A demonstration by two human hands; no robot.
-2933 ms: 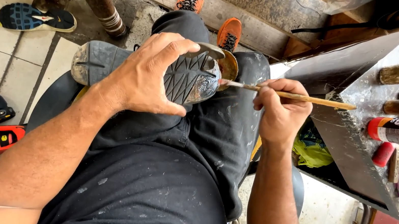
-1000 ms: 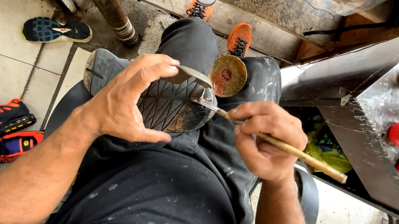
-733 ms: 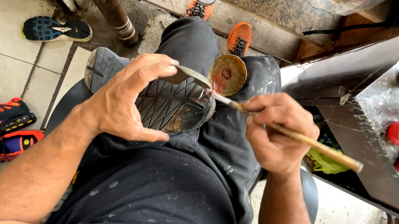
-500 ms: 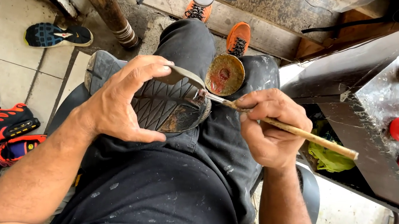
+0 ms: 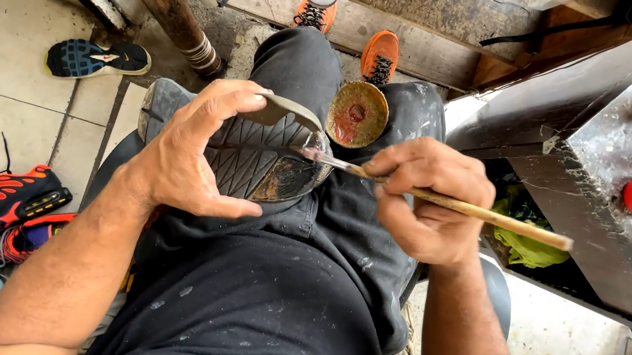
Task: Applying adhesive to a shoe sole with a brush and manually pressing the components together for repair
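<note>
Left hand (image 5: 188,157) grips the upturned shoe (image 5: 253,157) on the lap, peeling its sole back; right hand (image 5: 427,200) pinches a brush (image 5: 443,204) at the gap, where a slackened grip could likely smear glue.

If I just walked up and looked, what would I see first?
You would first see the two hands in the middle: the left hand holds a shoe sole-up on the person's lap, and the right hand holds a thin wooden brush with its tip on the shoe's sole. Just behind the shoe, a small round tin with brownish stuff inside rests on the knee. Bright orange and red sneakers lie on the floor at the left.
</note>
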